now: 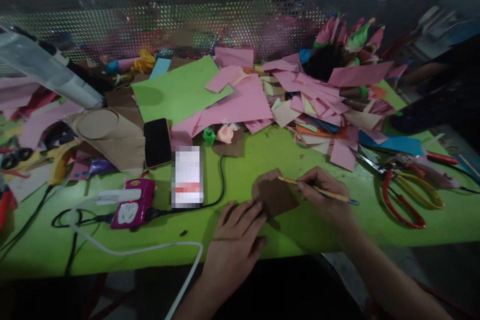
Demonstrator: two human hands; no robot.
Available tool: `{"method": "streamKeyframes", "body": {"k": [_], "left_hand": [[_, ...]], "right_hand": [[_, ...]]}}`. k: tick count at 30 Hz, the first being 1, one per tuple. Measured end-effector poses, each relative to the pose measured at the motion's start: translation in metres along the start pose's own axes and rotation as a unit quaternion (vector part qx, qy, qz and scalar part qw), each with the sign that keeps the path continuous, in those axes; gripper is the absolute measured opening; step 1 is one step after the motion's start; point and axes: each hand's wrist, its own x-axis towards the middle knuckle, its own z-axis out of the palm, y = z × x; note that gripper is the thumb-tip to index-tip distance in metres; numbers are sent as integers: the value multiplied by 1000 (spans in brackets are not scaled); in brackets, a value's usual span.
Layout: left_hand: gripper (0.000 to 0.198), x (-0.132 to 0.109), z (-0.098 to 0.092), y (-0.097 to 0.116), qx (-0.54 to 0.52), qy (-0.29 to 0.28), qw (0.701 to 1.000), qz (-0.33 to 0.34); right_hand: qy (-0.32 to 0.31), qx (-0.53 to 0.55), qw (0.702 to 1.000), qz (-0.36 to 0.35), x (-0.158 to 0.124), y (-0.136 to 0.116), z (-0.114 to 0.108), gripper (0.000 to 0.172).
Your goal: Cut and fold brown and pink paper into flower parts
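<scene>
A small piece of brown paper or card point(279, 197) lies on the green tabletop in front of me, its upper left edge rounded and a lighter brown. My left hand point(238, 232) rests flat, fingers spread, with its fingertips on the left side of this piece. In my right hand point(326, 190) is a pencil point(335, 196), pinched between thumb and fingers. The pencil's pointed end reaches the top edge of the brown piece; whether it touches cannot be made out.
Pink paper point(240, 105), a green sheet point(180, 87) and many scraps pile up at the back. Scissors point(390, 195) with red and yellow handles lie at right. Left are a lit phone point(187, 175), a dark phone point(157, 142), a magenta power socket point(135, 202) and a white cable point(150, 248).
</scene>
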Motion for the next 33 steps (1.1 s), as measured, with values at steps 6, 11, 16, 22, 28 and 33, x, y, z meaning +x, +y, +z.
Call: {"method": "streamKeyframes", "body": {"k": [6, 11, 16, 22, 28, 33], "left_hand": [[40, -1, 0, 0, 30, 1, 999, 10], [39, -1, 0, 0, 38, 13, 999, 19], [41, -3, 4, 1, 18, 33, 999, 9], [39, -4, 4, 1, 0, 30, 1000, 8], [35, -4, 6, 1, -11, 30, 999, 9], [34, -3, 4, 1, -4, 34, 999, 12]], "right_hand": [[38, -11, 999, -11, 2, 11, 0, 20], [52, -1, 998, -26, -1, 9, 0, 16], [-91, 97, 991, -26, -7, -2, 1, 17], [-232, 82, 968, -60, -9, -12, 10, 16], [-248, 41, 964, -84, -9, -13, 12, 17], [-188, 25, 979, -75, -9, -11, 8, 15]]}}
